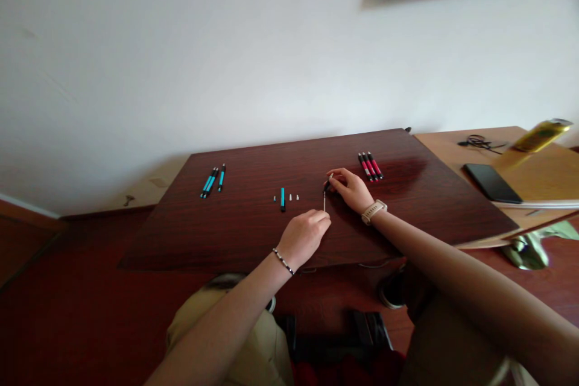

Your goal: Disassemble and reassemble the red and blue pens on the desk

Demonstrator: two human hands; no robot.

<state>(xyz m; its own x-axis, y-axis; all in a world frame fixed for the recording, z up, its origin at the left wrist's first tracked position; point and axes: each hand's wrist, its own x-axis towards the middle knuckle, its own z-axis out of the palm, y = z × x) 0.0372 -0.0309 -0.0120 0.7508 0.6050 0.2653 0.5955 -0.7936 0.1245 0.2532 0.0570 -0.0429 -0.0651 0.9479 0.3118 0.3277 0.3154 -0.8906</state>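
Observation:
My left hand point(304, 235) is closed in a pinch on the lower end of a thin white refill point(324, 202) above a dark red wooden table point(253, 235). My right hand point(350, 188), with a watch on its wrist, pinches a small dark pen part point(327, 183) at the refill's upper end. Just left of the hands lie a blue pen barrel point(283, 199) and three tiny loose pieces point(292, 197). Three blue pens point(212, 181) lie at the far left and three red pens point(370, 166) at the far right.
A lighter wooden desk point(534, 175) adjoins the table on the right, with a black phone point(492, 183), a black cable point(479, 143) and a yellow packet point(540, 134) on it. A white wall stands behind. My knees and dark objects on the floor are below.

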